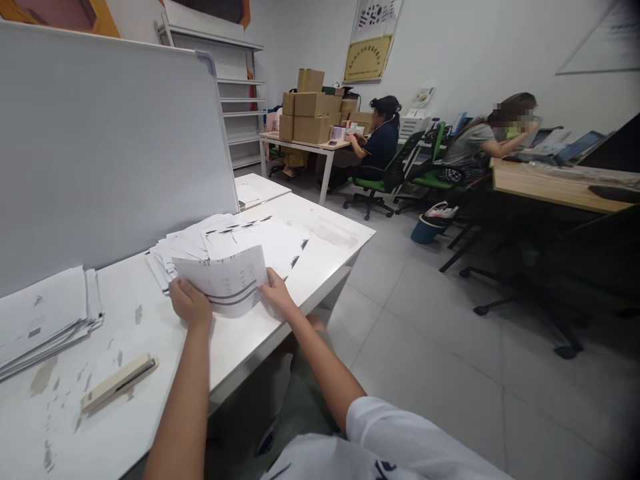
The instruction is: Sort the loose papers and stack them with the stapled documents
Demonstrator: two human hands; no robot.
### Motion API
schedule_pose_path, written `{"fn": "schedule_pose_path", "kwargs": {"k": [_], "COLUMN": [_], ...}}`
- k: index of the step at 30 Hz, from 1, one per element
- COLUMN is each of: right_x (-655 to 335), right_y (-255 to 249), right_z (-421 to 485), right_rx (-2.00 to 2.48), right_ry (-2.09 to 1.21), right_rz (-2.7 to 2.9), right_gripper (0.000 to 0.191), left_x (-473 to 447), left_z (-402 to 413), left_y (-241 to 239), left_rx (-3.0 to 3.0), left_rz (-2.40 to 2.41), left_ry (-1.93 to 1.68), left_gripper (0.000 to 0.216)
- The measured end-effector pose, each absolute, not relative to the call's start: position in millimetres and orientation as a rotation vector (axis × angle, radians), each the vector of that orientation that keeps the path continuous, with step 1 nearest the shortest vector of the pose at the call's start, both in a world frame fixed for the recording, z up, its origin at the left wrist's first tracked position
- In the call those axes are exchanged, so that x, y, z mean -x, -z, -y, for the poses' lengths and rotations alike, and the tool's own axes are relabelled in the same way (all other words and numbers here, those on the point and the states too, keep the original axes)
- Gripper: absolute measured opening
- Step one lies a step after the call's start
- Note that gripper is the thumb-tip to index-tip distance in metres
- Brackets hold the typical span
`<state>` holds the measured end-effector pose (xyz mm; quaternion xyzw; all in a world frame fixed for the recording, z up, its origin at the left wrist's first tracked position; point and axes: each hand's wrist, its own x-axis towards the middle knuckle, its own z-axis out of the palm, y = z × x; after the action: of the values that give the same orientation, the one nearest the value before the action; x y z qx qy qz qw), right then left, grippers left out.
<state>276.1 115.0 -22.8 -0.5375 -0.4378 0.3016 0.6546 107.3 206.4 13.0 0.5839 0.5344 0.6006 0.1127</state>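
Note:
Between my two hands a printed sheet of paper [230, 280] stands upright and slightly curved, with dark bands across its lower part. My left hand [191, 303] grips its left edge, and my right hand [274, 292] pinches its right edge. Whether it is one sheet or more, I cannot tell. Just behind it, loose papers [270, 240] lie spread and overlapping on the white table [330, 230]. A beige stapler [120, 383] rests on the tabletop left of my left forearm. Farther left sits a stack of papers [45, 313].
A pale upright panel [110, 153] borders the table's far side. Across the room, cardboard boxes [313, 107] are piled on another table. Two people [377, 143] sit at desks, one beside green chairs [370, 183]. A blue bin [427, 229] stands on the floor.

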Motion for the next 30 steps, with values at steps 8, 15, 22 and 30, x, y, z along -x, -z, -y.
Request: {"fn": "schedule_pose_path", "kwargs": {"k": [8, 15, 22, 30], "right_x": [-279, -219, -195, -201], "right_y": [19, 15, 13, 9], "right_z": [-108, -76, -76, -71], "right_rx": [1.156, 0.850, 1.259, 1.444], "right_ry": [-0.821, -1.180, -1.055, -1.000], "right_rz": [1.050, 1.208, 1.282, 1.224], "right_gripper": [0.056, 0.073, 0.082, 0.080], "left_x": [-67, 42, 87, 86], "left_z": [-137, -95, -135, -125], "left_y": [-31, -35, -35, -10], "left_rx": [-1.966, -1.871, -2.210, -2.671], "left_rz": [-1.535, -1.960, -2.000, -1.918], "left_ry": [-1.608, -1.005, -0.785, -1.002], "left_gripper": [0.028, 0.038, 0.029, 0.047]}}
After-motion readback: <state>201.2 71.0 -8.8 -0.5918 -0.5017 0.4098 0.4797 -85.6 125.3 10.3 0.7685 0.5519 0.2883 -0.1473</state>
